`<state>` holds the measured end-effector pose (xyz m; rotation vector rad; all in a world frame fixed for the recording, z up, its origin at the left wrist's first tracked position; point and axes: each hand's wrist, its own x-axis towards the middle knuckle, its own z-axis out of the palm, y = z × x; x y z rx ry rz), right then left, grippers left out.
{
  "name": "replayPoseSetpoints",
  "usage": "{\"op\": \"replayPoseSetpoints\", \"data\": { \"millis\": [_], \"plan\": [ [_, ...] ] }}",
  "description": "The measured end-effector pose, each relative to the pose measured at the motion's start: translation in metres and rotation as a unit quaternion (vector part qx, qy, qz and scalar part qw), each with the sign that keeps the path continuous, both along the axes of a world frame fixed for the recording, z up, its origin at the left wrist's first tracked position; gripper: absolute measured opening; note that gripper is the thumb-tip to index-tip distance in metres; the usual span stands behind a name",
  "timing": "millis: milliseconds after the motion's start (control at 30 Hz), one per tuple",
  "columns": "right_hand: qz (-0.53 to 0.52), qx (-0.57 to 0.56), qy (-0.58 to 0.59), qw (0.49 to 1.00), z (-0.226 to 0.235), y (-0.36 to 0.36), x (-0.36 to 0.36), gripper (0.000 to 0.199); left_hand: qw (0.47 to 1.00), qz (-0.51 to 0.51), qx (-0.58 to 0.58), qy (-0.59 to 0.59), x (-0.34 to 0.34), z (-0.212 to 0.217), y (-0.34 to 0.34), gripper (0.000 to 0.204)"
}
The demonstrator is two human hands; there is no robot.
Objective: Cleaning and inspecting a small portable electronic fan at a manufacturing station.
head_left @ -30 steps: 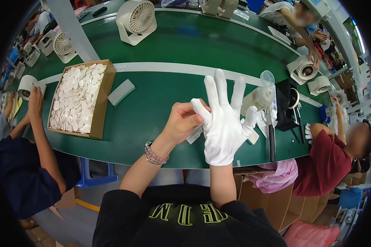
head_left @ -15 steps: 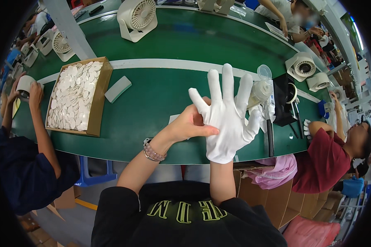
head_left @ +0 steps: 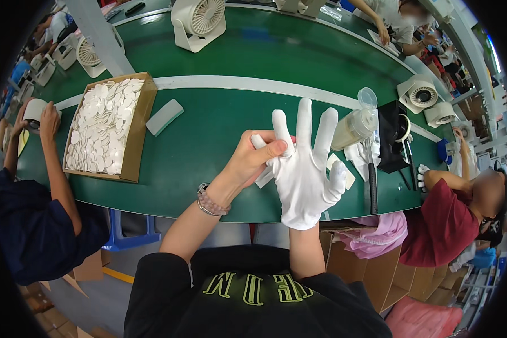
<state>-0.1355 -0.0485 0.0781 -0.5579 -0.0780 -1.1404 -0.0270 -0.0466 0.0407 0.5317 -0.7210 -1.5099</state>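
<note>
My right hand [head_left: 307, 169] wears a white cloth glove [head_left: 304, 188] and is held up over the green table's near edge with its fingers spread. My bare left hand [head_left: 252, 160] pinches the glove's thumb between its fingertips. A beaded bracelet [head_left: 210, 201] sits on my left wrist. Small white pieces [head_left: 343, 172] lie on the table just behind the gloved hand.
A cardboard box [head_left: 134, 138] of white round discs stands at the left, a pale green block [head_left: 164, 116] beside it. A clear bottle [head_left: 354, 127] and a black tool stand [head_left: 390, 141] are at the right. White fans [head_left: 198, 21] sit farther back. Other people work on both sides.
My left hand has moved from the glove's cuff side up to its thumb and now pinches it. The gloved right hand has stayed raised with spread fingers.
</note>
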Motion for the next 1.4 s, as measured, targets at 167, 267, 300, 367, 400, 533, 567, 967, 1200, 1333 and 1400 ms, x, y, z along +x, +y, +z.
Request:
{"op": "replayPoseSetpoints", "data": {
  "millis": [167,267,300,367,400,533,567,967,1200,1333,1400],
  "plan": [
    [0.012,0.014,-0.029,0.999,0.002,-0.005,0.003,0.071,0.991,-0.016,-0.014,-0.135,0.000,-0.012,-0.004,0.026],
    [0.043,0.002,-0.034,0.998,-0.001,-0.007,0.003,0.070,0.999,0.036,-0.020,-0.026,-0.013,-0.006,-0.001,0.031],
    [0.059,-0.010,-0.035,0.998,-0.002,-0.007,0.003,0.070,0.999,0.038,-0.020,-0.026,-0.012,-0.002,-0.001,0.031],
    [0.075,-0.022,-0.036,0.996,-0.007,-0.008,0.003,0.070,0.996,0.038,0.009,0.082,-0.008,0.009,-0.002,0.033],
    [0.074,-0.020,-0.008,0.997,-0.010,-0.006,0.005,0.071,0.990,0.038,0.024,0.135,-0.005,0.012,-0.001,0.034],
    [0.051,0.007,0.041,0.998,-0.015,0.003,0.008,0.075,0.998,0.010,0.021,0.060,0.005,-0.004,0.001,0.032],
    [0.033,0.032,0.037,0.998,-0.013,0.005,0.008,0.076,0.998,0.008,0.021,0.061,0.003,-0.007,0.001,0.032],
    [-0.020,-0.100,0.251,0.963,-0.013,-0.016,-0.020,0.078,0.995,-0.029,-0.012,-0.099,0.003,-0.009,-0.004,0.046],
    [-0.186,-0.249,0.567,0.763,-0.049,-0.039,-0.063,0.053,0.890,0.321,-0.073,-0.315,0.084,0.054,-0.082,0.080],
    [-0.241,-0.442,0.636,0.584,-0.042,-0.032,-0.057,0.051,0.674,0.516,-0.013,-0.528,0.160,0.048,-0.169,0.098],
    [-0.267,-0.487,0.642,0.529,-0.041,-0.032,-0.051,0.050,0.637,0.523,0.007,-0.565,0.187,0.030,-0.199,0.100]
  ]
}}
